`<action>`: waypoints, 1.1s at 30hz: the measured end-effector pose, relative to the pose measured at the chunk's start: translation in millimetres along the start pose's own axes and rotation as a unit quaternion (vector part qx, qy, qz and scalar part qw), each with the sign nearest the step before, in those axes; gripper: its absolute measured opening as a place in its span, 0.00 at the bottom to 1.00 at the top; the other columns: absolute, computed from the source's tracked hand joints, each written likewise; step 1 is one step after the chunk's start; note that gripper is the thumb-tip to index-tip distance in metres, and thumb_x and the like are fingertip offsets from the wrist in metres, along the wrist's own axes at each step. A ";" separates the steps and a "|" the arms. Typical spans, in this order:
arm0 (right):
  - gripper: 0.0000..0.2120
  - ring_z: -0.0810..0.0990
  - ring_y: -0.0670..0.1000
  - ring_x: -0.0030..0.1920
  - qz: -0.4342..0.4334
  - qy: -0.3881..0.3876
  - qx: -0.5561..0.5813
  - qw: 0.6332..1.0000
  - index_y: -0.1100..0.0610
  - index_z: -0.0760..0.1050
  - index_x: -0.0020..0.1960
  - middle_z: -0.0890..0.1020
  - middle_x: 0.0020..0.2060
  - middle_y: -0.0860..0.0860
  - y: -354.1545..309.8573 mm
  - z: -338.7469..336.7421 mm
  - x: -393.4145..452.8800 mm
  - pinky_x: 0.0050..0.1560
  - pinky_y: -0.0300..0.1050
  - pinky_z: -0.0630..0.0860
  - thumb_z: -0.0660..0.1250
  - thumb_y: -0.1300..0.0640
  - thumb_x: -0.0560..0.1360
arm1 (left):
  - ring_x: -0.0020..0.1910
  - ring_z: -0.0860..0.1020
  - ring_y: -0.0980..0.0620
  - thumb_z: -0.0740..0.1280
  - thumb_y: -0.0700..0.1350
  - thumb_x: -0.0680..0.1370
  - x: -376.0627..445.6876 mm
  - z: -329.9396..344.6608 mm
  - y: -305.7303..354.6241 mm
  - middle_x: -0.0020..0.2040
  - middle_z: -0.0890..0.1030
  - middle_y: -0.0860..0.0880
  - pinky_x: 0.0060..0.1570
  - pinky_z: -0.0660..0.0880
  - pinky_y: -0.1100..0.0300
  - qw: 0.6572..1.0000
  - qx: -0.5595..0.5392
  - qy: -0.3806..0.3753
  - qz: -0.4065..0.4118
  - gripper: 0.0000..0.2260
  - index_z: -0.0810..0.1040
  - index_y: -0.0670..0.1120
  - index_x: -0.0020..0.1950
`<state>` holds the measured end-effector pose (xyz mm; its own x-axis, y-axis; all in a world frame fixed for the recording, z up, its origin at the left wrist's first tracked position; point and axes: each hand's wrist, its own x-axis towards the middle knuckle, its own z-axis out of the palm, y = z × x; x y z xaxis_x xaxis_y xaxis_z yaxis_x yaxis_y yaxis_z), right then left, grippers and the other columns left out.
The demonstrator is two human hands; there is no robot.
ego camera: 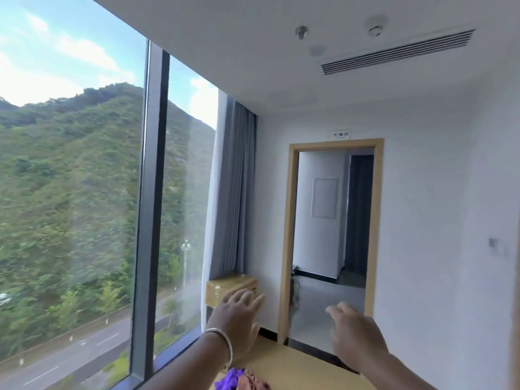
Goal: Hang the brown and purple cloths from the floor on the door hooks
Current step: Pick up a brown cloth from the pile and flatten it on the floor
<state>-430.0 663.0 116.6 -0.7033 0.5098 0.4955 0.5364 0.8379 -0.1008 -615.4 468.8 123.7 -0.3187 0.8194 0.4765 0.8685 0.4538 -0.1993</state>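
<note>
Two bare hands, both raised and holding nothing. The left hand [239, 319] has its fingers straight and slightly fanned; one thin, pale, smooth bangle [222, 340] rings its wrist. The right hand [356, 332] has its fingers loosely spread and blurred at the tips.

Two cloths, crumpled together below the left wrist at the bottom edge of the view: one purple cloth [229, 380], soft and bunched, and one brown cloth [253, 382] touching it on the side nearer the right hand. They lie on or just beside a flat, light wooden surface [295, 364] beneath both hands; which, cannot be told.

One boxy, light wooden cabinet [225, 288], just beyond the left fingertips.

One open doorway [289, 235] with a rectangular tan wooden frame, beyond the right hand. No door leaf or hooks can be made out.

One grey pleated curtain [236, 178], above the left hand.

One tall, dark-framed glass window [152, 192], to the left of the left hand.
</note>
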 end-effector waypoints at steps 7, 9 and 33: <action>0.20 0.73 0.51 0.60 0.097 -0.059 -0.068 0.991 0.47 0.69 0.67 0.72 0.63 0.46 54.1 -26.9 -39.0 0.57 0.45 0.72 0.55 0.58 0.76 | 0.74 0.60 0.48 0.57 0.55 0.81 52.4 32.8 57.5 0.74 0.64 0.49 0.74 0.56 0.50 0.991 -0.076 0.028 0.106 0.27 0.51 0.52 0.77; 0.20 0.72 0.50 0.60 0.109 -0.070 -0.080 0.988 0.47 0.69 0.67 0.71 0.63 0.44 66.4 -36.0 -50.5 0.57 0.43 0.71 0.56 0.56 0.76 | 0.74 0.60 0.47 0.57 0.54 0.81 59.0 38.4 75.4 0.73 0.64 0.48 0.74 0.56 0.49 0.986 -0.093 0.027 0.136 0.27 0.51 0.52 0.77; 0.17 0.74 0.49 0.59 0.123 -0.064 -0.097 0.986 0.47 0.70 0.67 0.71 0.65 0.45 195.5 -53.9 35.4 0.46 0.37 0.66 0.58 0.57 0.79 | 0.74 0.61 0.46 0.56 0.56 0.81 200.1 54.0 154.9 0.74 0.64 0.48 0.73 0.59 0.49 0.985 -0.073 0.048 0.147 0.25 0.54 0.53 0.76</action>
<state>-324.8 834.4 161.0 -0.5870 0.7235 0.3634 0.7686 0.6390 -0.0307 -565.1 722.0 142.0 -0.0143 0.8676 0.4971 0.9654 0.1414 -0.2190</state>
